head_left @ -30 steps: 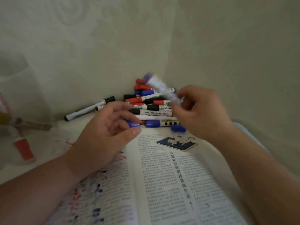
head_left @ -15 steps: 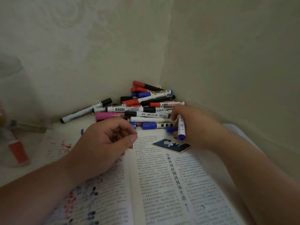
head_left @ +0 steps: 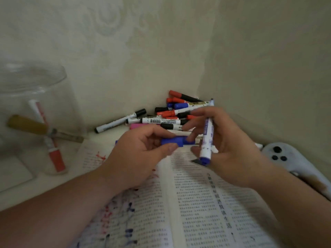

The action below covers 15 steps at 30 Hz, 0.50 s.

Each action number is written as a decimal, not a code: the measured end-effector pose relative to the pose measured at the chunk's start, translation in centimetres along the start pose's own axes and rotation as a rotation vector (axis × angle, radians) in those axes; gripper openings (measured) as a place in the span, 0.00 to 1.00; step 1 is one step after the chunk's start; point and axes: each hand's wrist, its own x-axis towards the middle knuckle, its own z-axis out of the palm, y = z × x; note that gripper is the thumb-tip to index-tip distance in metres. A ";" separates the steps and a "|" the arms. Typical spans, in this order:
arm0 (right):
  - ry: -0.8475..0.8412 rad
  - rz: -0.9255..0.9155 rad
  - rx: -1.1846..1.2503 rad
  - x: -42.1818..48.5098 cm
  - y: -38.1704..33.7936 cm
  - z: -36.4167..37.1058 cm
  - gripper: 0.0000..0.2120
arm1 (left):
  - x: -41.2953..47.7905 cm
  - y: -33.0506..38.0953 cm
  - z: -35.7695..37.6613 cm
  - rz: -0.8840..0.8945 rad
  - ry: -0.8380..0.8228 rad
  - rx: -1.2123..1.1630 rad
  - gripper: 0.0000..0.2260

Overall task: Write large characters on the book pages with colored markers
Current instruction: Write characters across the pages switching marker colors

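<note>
Indoors, at a pale patterned wall [head_left: 143, 42] that meets a second wall in a corner, a person sits over a light counter [head_left: 59, 183] with both bare forearms reaching in from below. An open book [head_left: 197, 203] of dense printed text lies flat on the counter beneath the arms. Its left page [head_left: 125, 212] is marked with red and blue ink, and its right page shows print only.

A clear jar [head_left: 35, 97] stands at the far left, with a red-capped marker and a brown-handled tool showing blurred through its wall. A white game controller [head_left: 286, 158] rests at the book's right edge, near the right forearm.

The left hand [head_left: 136, 158] hovers above the top of the left page, thumb and forefinger pinching a blue cap [head_left: 174, 141]. The right hand [head_left: 231, 149] is above the top of the right page, its fingers curled round a blue marker [head_left: 207, 138] held nearly upright, its bare tip pointing up. Two right fingers stretch toward the cap; the blur does not show whether they touch it.

A pile of markers [head_left: 172, 115], red, blue, black and pink, lies in the corner just beyond the book. One black-capped marker [head_left: 120, 120] lies apart to the pile's left. A small dark card [head_left: 197, 161] lies on the right page, partly hidden under the right hand.
</note>
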 end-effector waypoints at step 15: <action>0.191 0.370 0.210 0.9 -0.1 -0.1 0.22 | 1.5 -1.8 -0.9 -0.029 0.059 -0.067 0.10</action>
